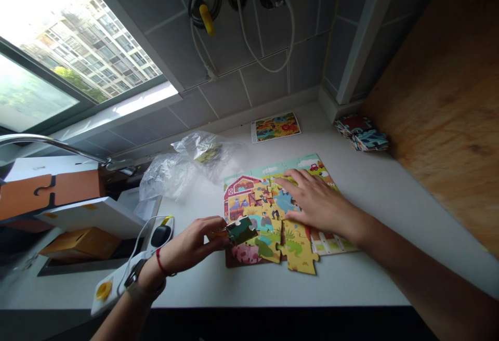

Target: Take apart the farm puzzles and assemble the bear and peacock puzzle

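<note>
A partly assembled farm jigsaw puzzle (249, 195) lies on the white countertop (374, 190). My left hand (193, 245) pinches a dark green puzzle piece (241, 229) at the puzzle's lower left edge. My right hand (315, 200) rests flat on the middle of the puzzle, fingers spread and pointing left. A yellow piece (300, 260) sticks out at the puzzle's near edge.
A reference picture card (275, 126) lies by the tiled wall. A stack of loose pieces (362, 133) sits at the back right near a wooden panel (448, 96). Clear plastic bags (187, 161) lie left of the puzzle. Boxes (78, 216) and a faucet (58, 146) occupy the sink area at left.
</note>
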